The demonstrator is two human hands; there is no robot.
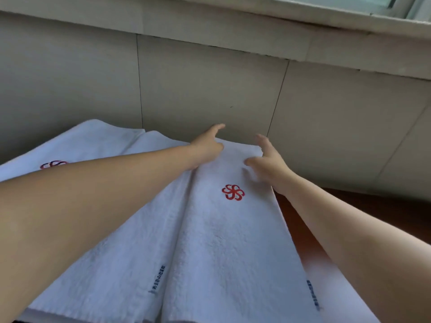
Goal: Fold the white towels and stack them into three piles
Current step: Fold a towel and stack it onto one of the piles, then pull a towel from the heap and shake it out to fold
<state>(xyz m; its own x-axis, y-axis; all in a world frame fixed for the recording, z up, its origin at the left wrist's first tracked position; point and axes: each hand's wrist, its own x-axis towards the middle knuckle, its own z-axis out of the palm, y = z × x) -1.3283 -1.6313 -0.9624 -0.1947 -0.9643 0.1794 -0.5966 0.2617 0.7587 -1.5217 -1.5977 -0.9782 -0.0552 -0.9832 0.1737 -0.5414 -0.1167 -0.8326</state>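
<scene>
The right-hand towel (224, 241) lay folded on the dark counter (300, 231), beside two more folded towels (93, 150). Both hands — left hand (207, 145), right hand (268, 164) — rested at its far edge, fingers relaxed, grasping nothing. Step in hand, apparently: squaring the placed towel. Next move — likely fetching another towel.
</scene>
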